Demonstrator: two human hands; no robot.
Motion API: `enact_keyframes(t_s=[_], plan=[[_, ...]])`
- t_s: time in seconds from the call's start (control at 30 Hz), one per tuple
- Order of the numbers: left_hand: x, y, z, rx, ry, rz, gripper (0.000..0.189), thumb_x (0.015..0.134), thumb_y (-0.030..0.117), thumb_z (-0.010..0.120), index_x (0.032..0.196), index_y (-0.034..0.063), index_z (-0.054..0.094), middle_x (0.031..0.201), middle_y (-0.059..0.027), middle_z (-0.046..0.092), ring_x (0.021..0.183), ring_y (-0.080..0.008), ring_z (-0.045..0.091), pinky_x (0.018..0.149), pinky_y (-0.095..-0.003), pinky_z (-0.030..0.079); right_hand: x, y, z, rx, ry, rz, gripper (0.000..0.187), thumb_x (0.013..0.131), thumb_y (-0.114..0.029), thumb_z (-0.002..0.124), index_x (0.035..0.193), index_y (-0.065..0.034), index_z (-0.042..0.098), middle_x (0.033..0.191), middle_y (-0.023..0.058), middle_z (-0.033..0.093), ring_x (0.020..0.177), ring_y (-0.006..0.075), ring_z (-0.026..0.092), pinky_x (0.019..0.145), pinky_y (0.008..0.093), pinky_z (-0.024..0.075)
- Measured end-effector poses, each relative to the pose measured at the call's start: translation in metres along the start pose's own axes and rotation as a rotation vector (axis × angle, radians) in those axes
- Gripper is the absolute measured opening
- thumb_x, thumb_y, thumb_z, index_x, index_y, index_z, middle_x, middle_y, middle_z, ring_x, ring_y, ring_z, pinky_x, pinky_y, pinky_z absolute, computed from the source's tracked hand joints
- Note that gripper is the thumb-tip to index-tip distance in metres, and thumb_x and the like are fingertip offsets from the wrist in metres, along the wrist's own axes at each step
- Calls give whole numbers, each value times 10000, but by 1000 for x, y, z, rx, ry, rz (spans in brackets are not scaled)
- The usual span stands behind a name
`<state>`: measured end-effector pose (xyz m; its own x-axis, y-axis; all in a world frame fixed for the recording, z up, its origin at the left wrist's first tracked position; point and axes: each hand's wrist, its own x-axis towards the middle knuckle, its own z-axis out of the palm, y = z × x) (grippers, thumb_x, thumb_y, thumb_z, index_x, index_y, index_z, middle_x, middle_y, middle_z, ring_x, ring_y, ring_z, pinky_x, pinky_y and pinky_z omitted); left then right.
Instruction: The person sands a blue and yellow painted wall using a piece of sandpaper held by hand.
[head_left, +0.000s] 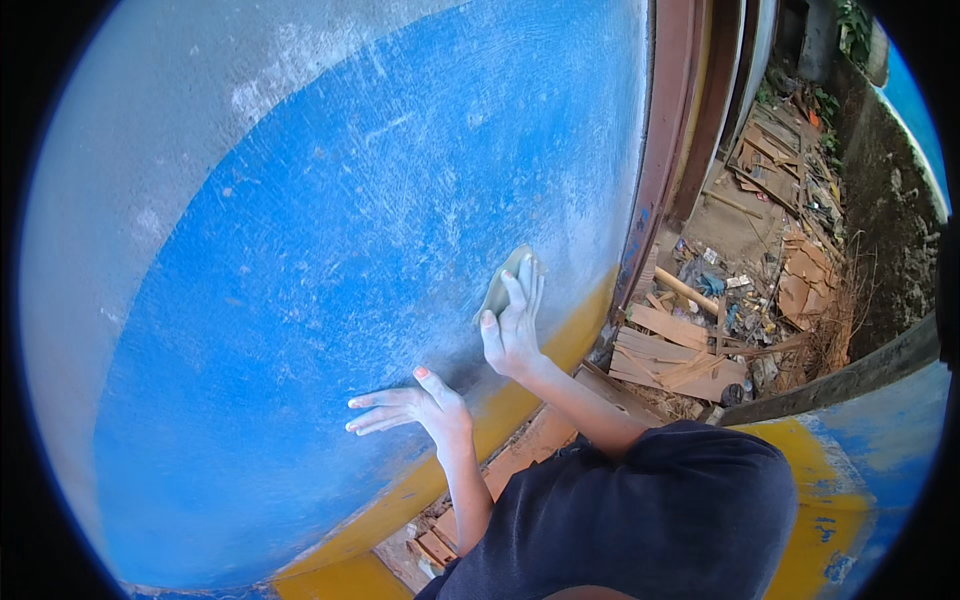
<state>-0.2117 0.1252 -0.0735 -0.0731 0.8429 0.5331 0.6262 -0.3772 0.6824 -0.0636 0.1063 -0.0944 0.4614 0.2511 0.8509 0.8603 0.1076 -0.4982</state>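
Observation:
My right hand (515, 315), coated in pale dust, presses a thin greyish-green sheet (501, 283), perhaps sandpaper, flat against the blue painted wall (322, 225). Its fingers are spread over the sheet. Lower and to the left, my left hand (412, 405) is dusty too, with fingers apart and nothing in it, at or very near the wall. Whether its fingertips touch the wall, I cannot tell. Whitish scuffs and scratches mark the blue paint, mostly above my hands.
A yellow band (570, 330) runs along the wall's base. Beyond the brown frame (667, 135) at the right, broken boards (667, 360), a pole (686, 290) and litter cover the ground beside a mossy wall (889, 247). More wood pieces lie below my arms.

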Motion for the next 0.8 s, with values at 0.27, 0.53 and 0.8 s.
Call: enact_keyframes(t_s=[0.27, 0.53, 0.8], plan=[[5, 23, 12, -13, 181, -115, 1097, 948, 765, 262, 1503, -6, -287, 1452, -414, -394, 1374, -589, -329, 1056, -746, -148, 138, 39, -37, -48, 198, -277, 562, 1033, -288, 443, 1460, 26, 255, 1534, 419, 203, 1421, 586, 231, 1152, 678, 83], [-20, 85, 56, 12, 31, -82, 1071, 987, 685, 280, 1474, -95, -269, 1421, -471, -369, 1364, -608, -323, 1061, -748, -130, 175, 116, -88, -127, 177, -62, 720, 1045, -363, 352, 1542, 113, 141, 1562, 404, 150, 1477, 533, 141, 1199, 599, 79], [-56, 152, 109, -82, -72, -1, 954, 1028, 595, 283, 1515, -52, -221, 1442, -458, -354, 1357, -631, -310, 1058, -759, -118, 130, 148, -87, -176, -54, -405, 777, 1004, -481, 460, 1556, 25, 252, 1563, 381, 209, 1451, 560, 195, 1128, 709, 104]])
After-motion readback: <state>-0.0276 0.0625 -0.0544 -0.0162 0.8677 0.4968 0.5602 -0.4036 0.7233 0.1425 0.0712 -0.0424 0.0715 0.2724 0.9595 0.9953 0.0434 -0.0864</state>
